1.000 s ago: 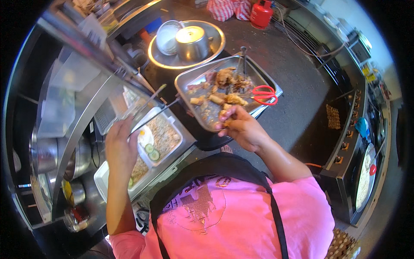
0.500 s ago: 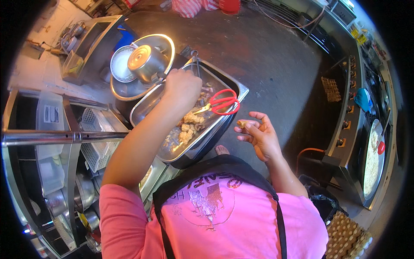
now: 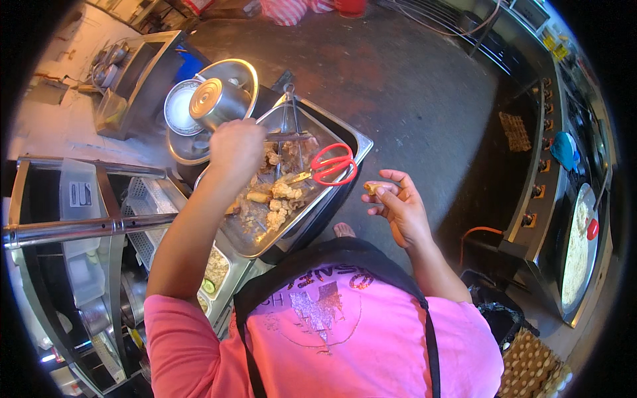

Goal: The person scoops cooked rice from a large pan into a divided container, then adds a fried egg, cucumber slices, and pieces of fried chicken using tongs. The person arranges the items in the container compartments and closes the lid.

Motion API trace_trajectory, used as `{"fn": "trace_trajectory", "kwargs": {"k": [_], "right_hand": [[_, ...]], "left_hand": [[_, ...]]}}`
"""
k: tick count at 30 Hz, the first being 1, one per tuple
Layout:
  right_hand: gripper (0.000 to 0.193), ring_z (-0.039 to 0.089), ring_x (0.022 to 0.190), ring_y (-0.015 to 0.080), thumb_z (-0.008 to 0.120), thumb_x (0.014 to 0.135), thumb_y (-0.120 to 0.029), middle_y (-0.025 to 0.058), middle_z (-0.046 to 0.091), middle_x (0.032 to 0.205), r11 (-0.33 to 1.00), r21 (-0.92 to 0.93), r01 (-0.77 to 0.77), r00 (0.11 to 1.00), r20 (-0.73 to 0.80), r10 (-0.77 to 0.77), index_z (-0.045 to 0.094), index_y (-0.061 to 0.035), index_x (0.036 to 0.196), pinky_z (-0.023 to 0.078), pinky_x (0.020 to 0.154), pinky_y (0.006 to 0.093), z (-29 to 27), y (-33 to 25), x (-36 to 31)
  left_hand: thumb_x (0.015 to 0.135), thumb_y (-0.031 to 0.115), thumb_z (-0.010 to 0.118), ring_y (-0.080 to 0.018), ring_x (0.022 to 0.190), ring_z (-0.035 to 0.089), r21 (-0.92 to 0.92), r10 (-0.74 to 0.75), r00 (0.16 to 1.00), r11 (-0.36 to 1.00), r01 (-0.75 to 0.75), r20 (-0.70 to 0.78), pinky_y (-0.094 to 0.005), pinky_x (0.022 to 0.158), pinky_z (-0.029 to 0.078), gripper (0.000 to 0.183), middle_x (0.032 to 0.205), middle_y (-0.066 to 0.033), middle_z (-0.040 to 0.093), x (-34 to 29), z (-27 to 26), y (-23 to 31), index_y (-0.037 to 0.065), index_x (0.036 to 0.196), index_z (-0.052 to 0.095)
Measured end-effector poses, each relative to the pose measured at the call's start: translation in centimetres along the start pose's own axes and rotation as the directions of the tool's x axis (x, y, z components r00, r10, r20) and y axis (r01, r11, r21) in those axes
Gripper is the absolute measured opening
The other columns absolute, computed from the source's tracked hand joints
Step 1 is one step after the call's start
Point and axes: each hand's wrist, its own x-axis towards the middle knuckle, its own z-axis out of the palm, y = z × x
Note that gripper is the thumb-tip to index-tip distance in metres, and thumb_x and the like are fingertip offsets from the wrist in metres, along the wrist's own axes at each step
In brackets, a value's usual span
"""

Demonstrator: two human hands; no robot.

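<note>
My left hand point(image 3: 235, 147) is closed, back up, above the far left side of a deep metal tray point(image 3: 363, 142); its fingertips are hidden. A dark flat bar point(image 3: 286, 136) stretches from beside it across the tray; whether I grip it cannot be told. Fried battered pieces point(image 3: 286, 190) lie in the tray, with metal tongs point(image 3: 296, 123) standing among them. Red-handled scissors point(image 3: 334, 164) rest at the tray's right side, blades over the food. Right of the tray, my right hand point(image 3: 401, 209) pinches a small golden-brown piece of food point(image 3: 377, 188) between thumb and fingers.
Beyond my left hand, a metal pot point(image 3: 215, 105) and a white bowl point(image 3: 179, 107) sit in a large metal basin point(image 3: 247, 69). A metal rack point(image 3: 60, 231) stands at left. On the right are a stove point(image 3: 531, 219) and egg trays point(image 3: 531, 365).
My left hand has moved left and slightly nearer, uncovering the dark bar, tongs and more fried pieces. My right hand stays nearly still with its piece. The view has shifted slightly.
</note>
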Motion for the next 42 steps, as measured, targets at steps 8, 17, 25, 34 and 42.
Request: {"fn": "trace_trajectory", "kwargs": {"k": [8, 17, 25, 34, 42], "right_hand": [[0.025, 0.064, 0.091, 0.0219, 0.049, 0.095, -0.007, 0.0143, 0.063, 0.105, 0.997, 0.051, -0.05, 0.992, 0.117, 0.043, 0.045, -0.0045, 0.12, 0.05, 0.069, 0.0308, 1.4, 0.8, 3.1], [0.023, 0.063, 0.085, 0.0181, 0.047, 0.092, -0.002, 0.0106, 0.062, 0.101, 0.998, -0.046, 0.033, 0.998, 0.055, -0.031, 0.047, -0.0037, 0.115, 0.047, 0.067, 0.0282, 1.9, 0.0, 5.1], [0.029, 0.062, 0.09, 0.0184, 0.049, 0.091, 0.0, 0.0113, 0.061, 0.105, 0.998, -0.055, 0.037, 0.998, 0.048, -0.034, 0.047, -0.0027, 0.12, 0.047, 0.068, 0.0285, 1.1, 0.9, 3.3], [0.029, 0.061, 0.092, 0.0183, 0.052, 0.092, -0.002, 0.0094, 0.061, 0.106, 0.988, -0.103, 0.113, 0.993, 0.024, -0.111, 0.049, -0.004, 0.121, 0.046, 0.068, 0.0274, 0.5, 0.9, 1.5], [0.029, 0.062, 0.089, 0.0155, 0.054, 0.091, -0.001, 0.007, 0.062, 0.105, 0.979, -0.118, 0.168, 0.977, 0.15, -0.149, 0.051, -0.0048, 0.119, 0.045, 0.066, 0.0244, 3.5, 2.1, 1.5]], "left_hand": [[0.078, 0.01, 0.064, -0.0348, 0.076, 0.065, -0.598, -0.261, 0.951, 0.739, 0.309, 0.169, -0.0412, 0.07, 0.05, 0.02, 0.08, -0.0189, 0.066, -6.1, 1.8, -7.2, 0.01, 0.095, 0.072], [0.08, 0.013, 0.064, -0.033, 0.087, 0.061, -0.122, -0.144, 0.982, 0.984, 0.129, -0.122, -0.0454, 0.072, 0.049, 0.017, 0.084, -0.0115, 0.061, -7.8, -0.8, -3.6, 0.009, 0.096, 0.067], [0.077, 0.012, 0.062, -0.0322, 0.083, 0.066, -0.006, -0.08, 0.976, 0.997, 0.083, 0.201, -0.0426, 0.071, 0.053, 0.013, 0.086, -0.0131, 0.065, -1.1, 0.5, 2.1, 0.007, 0.086, 0.069], [0.078, 0.014, 0.063, -0.0309, 0.084, 0.066, -0.012, -0.122, 0.985, 0.992, 0.124, 0.125, -0.0417, 0.073, 0.054, 0.017, 0.088, -0.0102, 0.067, -0.4, 0.2, 1.8, 0.012, 0.092, 0.072], [0.081, 0.012, 0.064, -0.0312, 0.084, 0.063, -0.212, -0.187, 0.969, 0.966, 0.15, -0.163, -0.041, 0.072, 0.051, 0.017, 0.087, -0.009, 0.065, -11.7, -4.8, -6.4, 0.013, 0.096, 0.072]]}}
